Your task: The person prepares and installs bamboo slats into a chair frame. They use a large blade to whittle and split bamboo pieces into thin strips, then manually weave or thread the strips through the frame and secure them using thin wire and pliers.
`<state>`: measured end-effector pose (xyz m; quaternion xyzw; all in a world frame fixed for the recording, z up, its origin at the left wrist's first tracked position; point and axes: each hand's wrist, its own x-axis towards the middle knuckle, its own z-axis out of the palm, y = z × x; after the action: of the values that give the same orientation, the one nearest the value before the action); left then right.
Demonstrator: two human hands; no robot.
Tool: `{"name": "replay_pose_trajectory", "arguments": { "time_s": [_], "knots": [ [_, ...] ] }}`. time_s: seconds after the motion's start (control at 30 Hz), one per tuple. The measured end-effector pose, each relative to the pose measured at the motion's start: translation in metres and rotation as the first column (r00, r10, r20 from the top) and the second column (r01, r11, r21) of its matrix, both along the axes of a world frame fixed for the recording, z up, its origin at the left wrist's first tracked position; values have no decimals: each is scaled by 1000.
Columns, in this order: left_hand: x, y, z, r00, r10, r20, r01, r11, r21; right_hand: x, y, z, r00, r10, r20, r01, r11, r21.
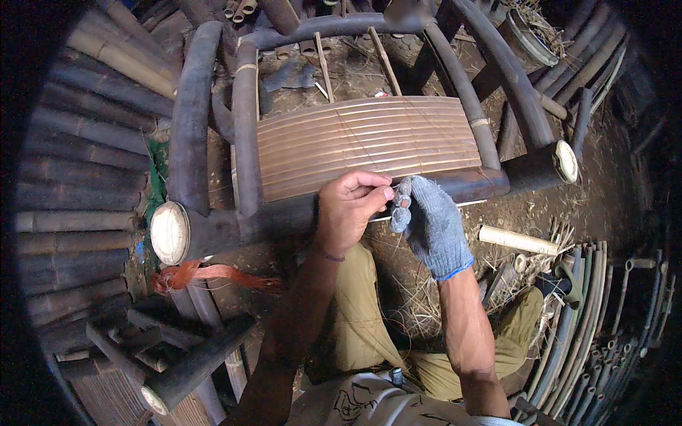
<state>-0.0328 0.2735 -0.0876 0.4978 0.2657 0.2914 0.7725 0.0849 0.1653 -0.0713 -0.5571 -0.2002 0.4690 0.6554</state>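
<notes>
In front of me lies a dark bamboo frame [284,221] with a panel of narrow brown bamboo slats [369,138] set inside it. My bare left hand [352,206] is closed in a pinch just over the frame's near pole. Close beside it, my right hand [425,220], in a grey knitted glove with a blue cuff, has its fingers curled and closed. The fingertips of both hands almost meet around a thin cord, hard to make out. Fine dark strands cross the slats, one running down toward my hands.
Orange-red twine [217,275] lies in a bundle at left, above a small bamboo frame [195,358]. Dark bamboo poles [85,184] line the left side. A pale split bamboo piece [518,240] lies at right, near upright thin canes [579,312]. Shavings [419,305] litter the ground.
</notes>
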Motion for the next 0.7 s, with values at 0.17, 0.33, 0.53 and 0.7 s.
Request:
{"name": "replay_pose_trajectory", "arguments": {
  "time_s": [0.17,0.33,0.53,0.7],
  "knots": [
    [-7,2,-8,999,39,-24,-40,998,-55,-2,2,1,970,128,-205,-115,991,73],
    [-7,6,3,991,28,-130,-34,999,-42,13,10,29,868,376,323,-328,924,-194],
    [-3,12,18,957,8,-291,11,998,64,11,13,17,888,152,435,-171,985,4],
    [-12,16,11,964,15,-265,-10,1000,23,15,15,1,981,182,61,-189,973,135]
  ]
}}
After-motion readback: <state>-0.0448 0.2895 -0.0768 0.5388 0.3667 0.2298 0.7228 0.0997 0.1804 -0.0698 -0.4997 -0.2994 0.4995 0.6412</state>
